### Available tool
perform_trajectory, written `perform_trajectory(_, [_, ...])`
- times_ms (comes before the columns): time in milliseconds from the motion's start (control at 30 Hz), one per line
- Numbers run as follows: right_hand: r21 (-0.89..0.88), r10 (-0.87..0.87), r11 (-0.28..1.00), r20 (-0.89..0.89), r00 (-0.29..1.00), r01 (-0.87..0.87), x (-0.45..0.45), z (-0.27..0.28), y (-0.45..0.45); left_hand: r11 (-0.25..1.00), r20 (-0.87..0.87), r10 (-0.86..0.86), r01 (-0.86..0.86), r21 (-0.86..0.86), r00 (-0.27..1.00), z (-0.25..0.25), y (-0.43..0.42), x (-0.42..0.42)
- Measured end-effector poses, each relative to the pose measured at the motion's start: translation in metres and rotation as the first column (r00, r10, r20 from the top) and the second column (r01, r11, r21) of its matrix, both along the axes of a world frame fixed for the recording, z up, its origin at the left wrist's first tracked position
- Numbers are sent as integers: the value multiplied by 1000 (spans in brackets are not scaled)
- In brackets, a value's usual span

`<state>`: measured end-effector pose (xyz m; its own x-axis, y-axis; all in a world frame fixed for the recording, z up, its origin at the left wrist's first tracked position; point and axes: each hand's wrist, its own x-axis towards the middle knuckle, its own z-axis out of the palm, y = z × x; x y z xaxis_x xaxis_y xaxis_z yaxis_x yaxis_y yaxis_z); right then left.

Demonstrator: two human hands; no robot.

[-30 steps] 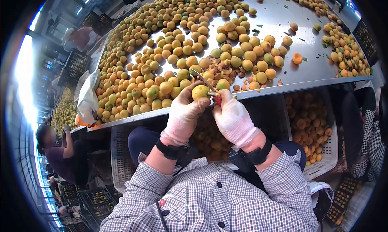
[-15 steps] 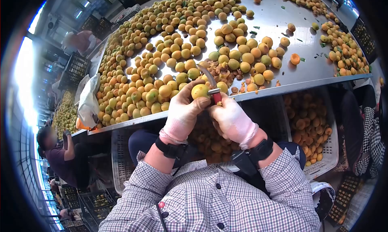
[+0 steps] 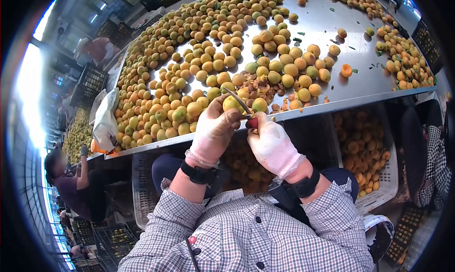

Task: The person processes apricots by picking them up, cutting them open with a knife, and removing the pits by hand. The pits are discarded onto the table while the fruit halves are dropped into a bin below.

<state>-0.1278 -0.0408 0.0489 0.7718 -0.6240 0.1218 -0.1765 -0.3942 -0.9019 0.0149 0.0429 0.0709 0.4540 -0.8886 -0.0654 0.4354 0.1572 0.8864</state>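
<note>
My left hand (image 3: 213, 127), in a pale stained glove, is closed around a yellow-green apricot (image 3: 230, 104) above the table's front edge. In my gloved right hand (image 3: 271, 140) is a curved knife (image 3: 239, 100) with a red handle, its blade lying against the apricot. Whether the blade has cut into the fruit I cannot tell. Just beyond the hands, a heap of brown pits and scraps (image 3: 258, 88) lies on the metal table (image 3: 327, 101). Whole apricots (image 3: 189, 77) spread across the table to the left and beyond.
Below the table edge, a white crate (image 3: 386, 177) of halved apricots stands at right, with more halves (image 3: 249, 170) between my knees. A white plastic bag (image 3: 105, 120) hangs at the table's left corner. A seated co-worker (image 3: 71, 184) is at far left. Black crates (image 3: 87, 84) stand behind.
The knife blade has swung lower and leftward, from standing over the apricot to lying across its side. Both hands have shifted slightly. The co-worker at left has raised a gloved hand.
</note>
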Motion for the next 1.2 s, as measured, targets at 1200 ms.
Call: perform_trajectory(1200, [-21, -91, 996, -130, 987, 89, 2, 2, 3, 989, 423, -44, -20, 146, 905, -2, -9, 0])
